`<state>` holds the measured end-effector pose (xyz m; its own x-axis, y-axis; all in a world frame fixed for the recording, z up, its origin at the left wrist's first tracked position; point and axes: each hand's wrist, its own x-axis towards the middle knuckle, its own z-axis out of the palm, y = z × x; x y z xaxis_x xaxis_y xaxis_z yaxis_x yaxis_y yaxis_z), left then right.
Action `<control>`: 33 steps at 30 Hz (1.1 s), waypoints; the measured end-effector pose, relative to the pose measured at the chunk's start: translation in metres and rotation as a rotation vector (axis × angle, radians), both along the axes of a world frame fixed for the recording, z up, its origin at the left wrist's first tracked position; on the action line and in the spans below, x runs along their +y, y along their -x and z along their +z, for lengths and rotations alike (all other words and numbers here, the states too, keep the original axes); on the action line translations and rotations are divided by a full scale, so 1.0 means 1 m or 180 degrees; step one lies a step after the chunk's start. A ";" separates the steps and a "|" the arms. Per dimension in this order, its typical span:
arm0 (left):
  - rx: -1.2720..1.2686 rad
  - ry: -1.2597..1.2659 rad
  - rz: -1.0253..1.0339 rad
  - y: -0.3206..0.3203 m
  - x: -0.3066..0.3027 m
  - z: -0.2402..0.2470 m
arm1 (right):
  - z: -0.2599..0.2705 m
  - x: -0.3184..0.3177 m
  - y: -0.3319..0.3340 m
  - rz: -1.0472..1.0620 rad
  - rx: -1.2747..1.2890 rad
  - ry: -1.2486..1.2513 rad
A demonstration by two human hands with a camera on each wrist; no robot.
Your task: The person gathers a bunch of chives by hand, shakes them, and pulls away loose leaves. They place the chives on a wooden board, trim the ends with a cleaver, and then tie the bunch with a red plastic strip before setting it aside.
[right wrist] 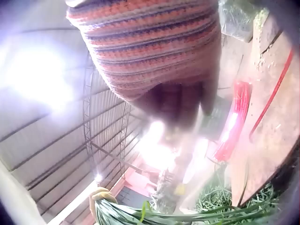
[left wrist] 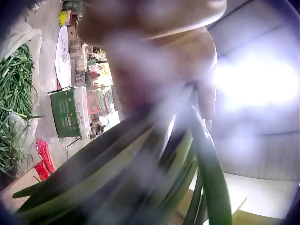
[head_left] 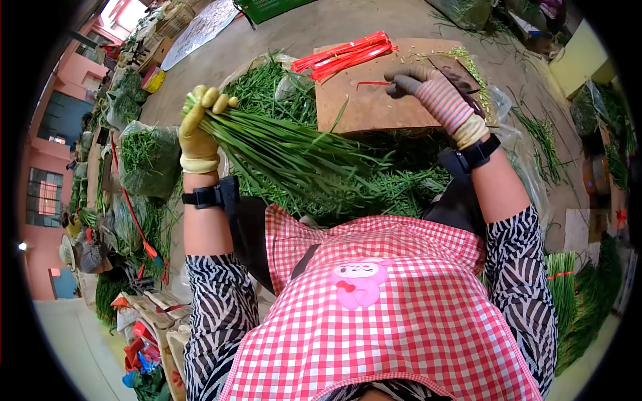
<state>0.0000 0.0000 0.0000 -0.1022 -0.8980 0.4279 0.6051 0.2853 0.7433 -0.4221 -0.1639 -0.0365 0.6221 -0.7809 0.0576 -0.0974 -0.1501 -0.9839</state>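
Note:
My left hand (head_left: 200, 134), in a yellow glove, grips a bunch of garlic chives (head_left: 287, 147) near its pale ends. The long flat leaves fan out to the right over the pile below, and in the left wrist view they spread down from the fingers. My right hand (head_left: 441, 100), in a striped knit glove with dark fingers, hovers over a brown board (head_left: 364, 107) with its fingers loosely bent. A single red strip (head_left: 372, 83) lies by its fingertips. At the board's far edge rests a bundle of red strips (head_left: 344, 55).
Loose greens (head_left: 274, 90) heap around and under the board. Pale green trimmings (head_left: 471, 67) line its right edge, beside a dark flat piece (head_left: 455, 72). A clear bag of greens (head_left: 147, 157) stands at left. Tied green bundles (head_left: 562, 294) lie at right. A green crate (head_left: 274, 8) is beyond.

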 end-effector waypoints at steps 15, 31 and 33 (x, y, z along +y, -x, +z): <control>0.0367 -0.0755 0.1138 -0.010 -0.012 -0.008 | 0.021 0.090 -0.049 0.0742 0.0940 0.0893; 0.0298 -0.1697 0.1954 0.015 -0.045 -0.022 | 0.012 0.092 -0.067 0.0235 0.0548 -0.0031; 0.0411 -0.1850 0.2305 0.008 -0.047 -0.027 | 0.018 0.088 -0.052 0.0910 0.0639 -0.0223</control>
